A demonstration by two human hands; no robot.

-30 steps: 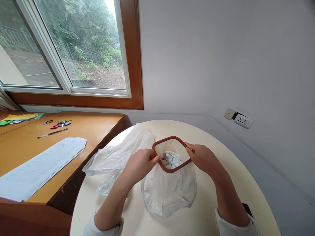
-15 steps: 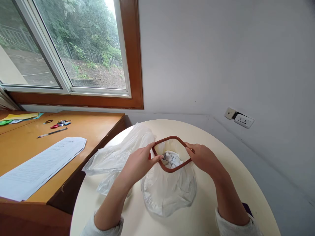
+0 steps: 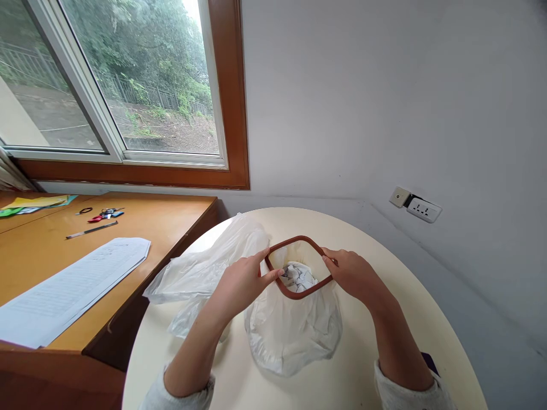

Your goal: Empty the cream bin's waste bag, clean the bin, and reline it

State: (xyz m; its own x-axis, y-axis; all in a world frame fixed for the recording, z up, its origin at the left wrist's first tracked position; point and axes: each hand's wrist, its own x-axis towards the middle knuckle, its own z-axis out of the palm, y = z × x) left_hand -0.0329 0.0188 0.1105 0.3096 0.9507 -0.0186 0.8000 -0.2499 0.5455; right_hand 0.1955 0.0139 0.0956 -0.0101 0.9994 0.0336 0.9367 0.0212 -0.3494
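A brown rounded-square ring (image 3: 298,295) sits around the mouth of what looks like a small bin, with a translucent white plastic bag (image 3: 294,341) draped below it onto the table. Crumpled white paper (image 3: 300,275) lies inside the opening. On the left side, my left hand (image 3: 245,283) grips the ring, its thumb over the inner edge and its fingers behind. My right hand (image 3: 352,275) pinches the ring's right corner between thumb and fingers. Another loose white plastic bag (image 3: 200,267) is spread beside my left hand. The bin's body is mostly hidden.
The round cream table (image 3: 410,319) bears the bags. A dark object (image 3: 429,363) is partly hidden by my right forearm. On the wooden desk (image 3: 179,213) are paper sheets (image 3: 85,285), a pen (image 3: 92,230), keys (image 3: 106,214) and coloured papers (image 3: 36,202). Wall sockets (image 3: 423,209) are at right.
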